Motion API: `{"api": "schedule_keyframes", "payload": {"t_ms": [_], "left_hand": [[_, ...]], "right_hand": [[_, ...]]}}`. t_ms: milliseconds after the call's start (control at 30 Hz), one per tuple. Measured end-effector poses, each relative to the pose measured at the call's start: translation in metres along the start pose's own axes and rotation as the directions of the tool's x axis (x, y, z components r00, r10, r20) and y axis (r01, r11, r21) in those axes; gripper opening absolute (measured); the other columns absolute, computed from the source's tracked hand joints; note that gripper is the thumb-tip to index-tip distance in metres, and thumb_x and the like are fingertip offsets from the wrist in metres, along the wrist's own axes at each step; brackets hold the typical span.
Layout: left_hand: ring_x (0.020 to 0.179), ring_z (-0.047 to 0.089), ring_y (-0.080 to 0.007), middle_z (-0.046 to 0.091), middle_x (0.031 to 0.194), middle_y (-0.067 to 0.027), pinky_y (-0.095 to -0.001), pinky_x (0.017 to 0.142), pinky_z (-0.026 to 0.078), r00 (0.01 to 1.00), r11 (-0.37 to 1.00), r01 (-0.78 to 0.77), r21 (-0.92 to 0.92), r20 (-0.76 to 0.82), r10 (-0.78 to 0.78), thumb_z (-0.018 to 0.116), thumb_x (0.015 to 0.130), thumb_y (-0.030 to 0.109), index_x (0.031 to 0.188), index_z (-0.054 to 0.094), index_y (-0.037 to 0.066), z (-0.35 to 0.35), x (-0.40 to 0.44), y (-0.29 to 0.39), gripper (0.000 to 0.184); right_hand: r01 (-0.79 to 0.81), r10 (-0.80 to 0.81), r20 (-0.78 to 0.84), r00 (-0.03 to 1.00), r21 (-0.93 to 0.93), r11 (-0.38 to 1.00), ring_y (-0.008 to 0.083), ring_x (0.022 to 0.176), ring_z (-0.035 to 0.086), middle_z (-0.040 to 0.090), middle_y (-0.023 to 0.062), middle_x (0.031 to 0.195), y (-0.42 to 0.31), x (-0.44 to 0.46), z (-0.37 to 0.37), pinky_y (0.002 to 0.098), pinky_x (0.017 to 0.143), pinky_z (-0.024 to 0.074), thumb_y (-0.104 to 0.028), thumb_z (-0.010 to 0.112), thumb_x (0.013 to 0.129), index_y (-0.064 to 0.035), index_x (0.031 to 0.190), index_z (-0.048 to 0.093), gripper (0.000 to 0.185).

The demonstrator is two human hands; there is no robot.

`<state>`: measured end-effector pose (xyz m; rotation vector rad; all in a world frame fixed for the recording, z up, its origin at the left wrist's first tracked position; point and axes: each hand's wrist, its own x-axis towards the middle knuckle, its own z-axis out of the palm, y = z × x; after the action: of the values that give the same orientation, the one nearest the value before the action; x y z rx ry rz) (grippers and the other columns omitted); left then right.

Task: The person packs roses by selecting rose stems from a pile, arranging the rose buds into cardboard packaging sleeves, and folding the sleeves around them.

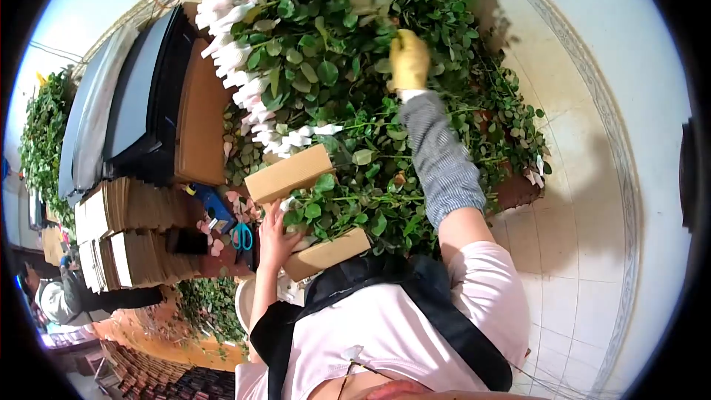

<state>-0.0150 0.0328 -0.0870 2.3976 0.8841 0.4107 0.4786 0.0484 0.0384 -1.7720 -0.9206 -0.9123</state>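
Note:
My left hand [275,243] is bare, with thumb and fingers spread at the flower end of a bunch of leafy rose stems [355,207]. The bunch lies between two upright cardboard flaps [290,173], and the fingertips rest by the upper flap. Farther out, my right hand [409,61] wears a yellow glove and has a grey knitted sleeve behind it. Its fingers are curled closed on a rose stem over a large pile of roses [326,70]; motion blurs the leaves beside it. White sleeves [226,15] cover the flower heads along the pile's left edge.
Teal scissors [241,236] and a blue box [213,208] lie left of my left hand. Beyond them are stacked folded cardboard [133,233] and large dark boxes [148,96]. A person [67,296] is at the far left. Tiled floor [570,252] runs along the right.

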Motion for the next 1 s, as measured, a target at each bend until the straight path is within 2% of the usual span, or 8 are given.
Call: {"api": "schedule_keyframes", "payload": {"t_ms": [100,200,467,600,667,733,867,1000], "left_hand": [[0.134,0.046,-0.0372,0.042,0.152,-0.0136,-0.0497,0.106,0.040,1.000,0.997,0.026,0.066,-0.003,-0.025,0.086,0.069,0.020,0.131,0.057,0.004,-0.008,0.008,0.009,0.070],[0.134,0.045,-0.0384,0.042,0.152,-0.0146,-0.0506,0.106,0.039,1.000,0.998,0.013,0.060,-0.002,-0.013,0.086,0.070,0.020,0.131,0.057,0.005,-0.003,0.003,0.006,0.069],[0.121,0.050,-0.0438,0.051,0.139,-0.0207,-0.0522,0.099,0.043,0.999,0.998,-0.047,0.043,-0.012,0.048,0.083,0.073,0.019,0.133,0.056,0.004,0.006,0.003,-0.010,0.067],[0.116,0.053,-0.0465,0.051,0.136,-0.0227,-0.0508,0.094,0.047,0.998,0.997,-0.059,-0.041,0.001,0.059,0.085,0.069,0.015,0.132,0.056,0.005,-0.005,0.006,0.008,0.070],[0.117,0.053,-0.0465,0.049,0.137,-0.0240,-0.0513,0.095,0.046,0.990,0.991,-0.131,0.029,-0.054,0.133,0.085,0.069,0.014,0.132,0.055,0.006,-0.003,0.007,0.005,0.071],[0.117,0.052,-0.0468,0.048,0.138,-0.0250,-0.0507,0.094,0.047,0.991,0.992,-0.126,0.018,-0.041,0.126,0.085,0.069,0.016,0.133,0.055,0.006,-0.001,0.009,0.002,0.071],[0.110,0.053,-0.0460,0.054,0.122,-0.0242,-0.0531,0.088,0.046,0.992,0.988,-0.123,0.096,-0.030,0.126,0.085,0.069,0.024,0.124,0.057,0.001,0.001,0.010,-0.002,0.065],[0.116,0.050,-0.0408,0.052,0.120,-0.0200,-0.0505,0.097,0.040,1.000,0.997,-0.006,0.075,0.015,0.005,0.084,0.067,0.028,0.119,0.060,0.001,0.001,0.007,-0.005,0.063]], "right_hand": [[0.090,-0.071,0.077,0.994,-0.282,0.955,0.0273,0.082,0.069,0.072,0.0130,0.096,0.007,0.021,-0.080,0.0382,0.073,0.0560,-0.004,0.069,0.086,-0.0076,0.110,0.069,0.024],[0.025,-0.109,0.403,0.908,0.209,0.978,0.0288,0.082,0.067,0.071,0.0145,0.094,-0.033,0.014,-0.164,0.0373,0.070,0.0554,0.005,0.058,0.087,-0.0035,0.105,0.071,0.023],[0.261,0.091,0.961,0.260,-0.161,0.952,0.0257,0.085,0.069,0.068,0.0085,0.086,-0.120,-0.202,-0.173,0.0433,0.077,0.0529,-0.010,0.064,0.085,-0.0118,0.099,0.069,0.015],[0.070,0.319,0.875,0.365,-0.367,0.927,0.0240,0.093,0.067,0.067,0.0056,0.089,-0.121,-0.253,-0.146,0.0407,0.084,0.0509,-0.012,0.062,0.082,-0.0145,0.094,0.068,0.013],[0.112,0.206,0.673,0.710,-0.397,0.911,0.0217,0.097,0.064,0.065,0.0053,0.090,-0.119,-0.269,-0.141,0.0401,0.093,0.0462,-0.014,0.059,0.082,-0.0142,0.090,0.065,0.010],[0.035,0.279,0.760,0.587,-0.368,0.929,0.0211,0.106,0.062,0.068,0.0057,0.101,-0.121,-0.256,-0.149,0.0399,0.103,0.0407,-0.011,0.057,0.083,-0.0133,0.100,0.067,0.019],[-0.107,0.074,0.608,0.790,0.018,0.994,0.0249,0.094,0.069,0.073,0.0055,0.102,-0.094,-0.262,-0.138,0.0490,0.108,0.0399,0.004,0.061,0.079,-0.0143,0.116,0.069,0.042],[-0.177,0.004,0.827,0.562,0.115,0.978,0.0293,0.095,0.068,0.073,0.0090,0.102,-0.077,-0.246,-0.135,0.0512,0.107,0.0429,0.009,0.058,0.080,-0.0110,0.116,0.069,0.043]]}}
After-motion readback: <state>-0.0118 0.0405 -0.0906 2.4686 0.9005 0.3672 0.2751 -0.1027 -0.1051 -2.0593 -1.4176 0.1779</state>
